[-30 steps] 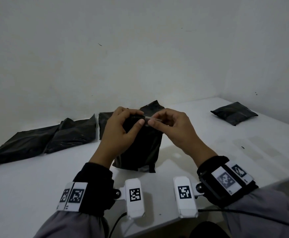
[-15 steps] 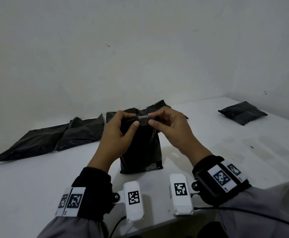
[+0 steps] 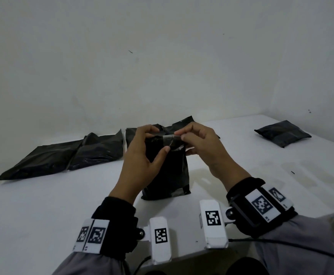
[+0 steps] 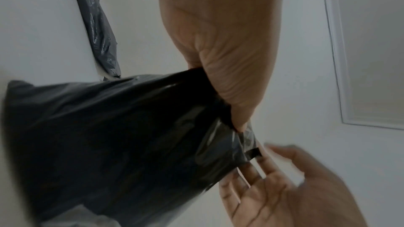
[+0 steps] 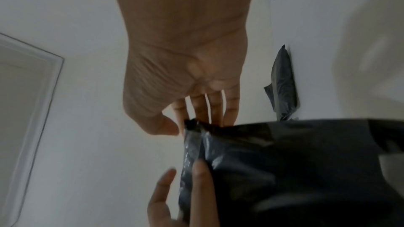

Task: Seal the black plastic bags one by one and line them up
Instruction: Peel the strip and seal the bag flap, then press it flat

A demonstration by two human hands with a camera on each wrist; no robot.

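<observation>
At the near centre of the white table (image 3: 43, 205), one black plastic bag (image 3: 168, 175) stood upright on its base, its mouth at the top. The left hand (image 3: 142, 161) gripped the upper left part of the bag, with the thumb (image 3: 162, 155) pressed on the near face and the fingers curled over the top edge. The right hand (image 3: 204, 147) pinched the folded top flap (image 3: 172, 138) at its right end between thumb and fingertips; a pale, glossy strip showed along that flap. In the left wrist view, the left hand (image 4: 223, 49) held the gathered top of the bag (image 4: 113, 141), and the right hand (image 4: 280, 189) lay just beyond it with its fingers partly extended, blurred. In the right wrist view, the right hand (image 5: 186, 68) pinched the bag's top corner (image 5: 192, 125).

Behind the held bag, three more black bags lay flat along the wall: two at far left (image 3: 41, 159) (image 3: 100, 149), overlapping, and one (image 3: 182, 124) mostly hidden by the hands. A fifth bag (image 3: 282, 132), compact and folded shut, lay well apart at far right.
</observation>
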